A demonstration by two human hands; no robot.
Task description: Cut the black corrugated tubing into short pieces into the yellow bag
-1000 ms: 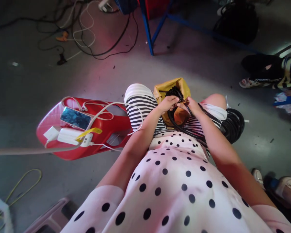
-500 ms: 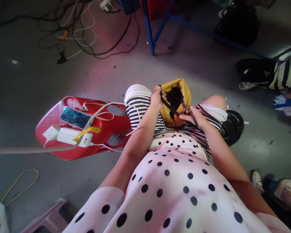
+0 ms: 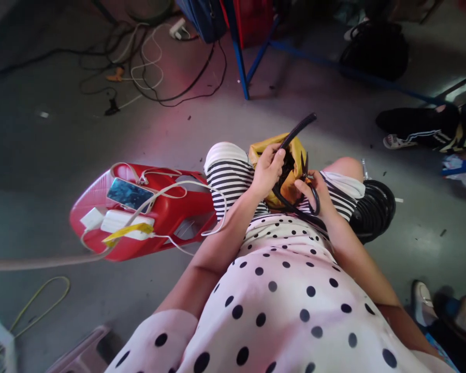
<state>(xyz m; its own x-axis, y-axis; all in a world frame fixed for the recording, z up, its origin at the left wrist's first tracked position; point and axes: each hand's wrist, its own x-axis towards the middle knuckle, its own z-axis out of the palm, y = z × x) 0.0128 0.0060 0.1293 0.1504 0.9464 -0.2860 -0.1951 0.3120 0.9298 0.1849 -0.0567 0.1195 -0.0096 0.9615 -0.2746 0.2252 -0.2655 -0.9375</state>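
My left hand (image 3: pixel 267 171) is closed around a black ribbed tube (image 3: pixel 300 127), whose free end sticks up and to the right past the fingers. In my right hand (image 3: pixel 320 194) is a pair of scissors (image 3: pixel 305 165), blades pointing up and away from me and slightly apart. Between my knees sits a yellow bag (image 3: pixel 258 149) with dark pieces inside, partly hidden by my hands. A length of the tube loops down below the hands across my lap. Beside my right knee lies a coil of black tubing (image 3: pixel 376 210).
A red stool (image 3: pixel 188 204) on the left carries a phone (image 3: pixel 129 194), a white power bank (image 3: pixel 118 221) and a white cable. Tangled cords (image 3: pixel 155 96) lie on the floor ahead, near a blue metal frame (image 3: pixel 241 67). Other people's legs show at right.
My left hand has moved right and the tube's end now points up above the bag. The scissors have turned upright, away from the tube. The view has shifted slightly.
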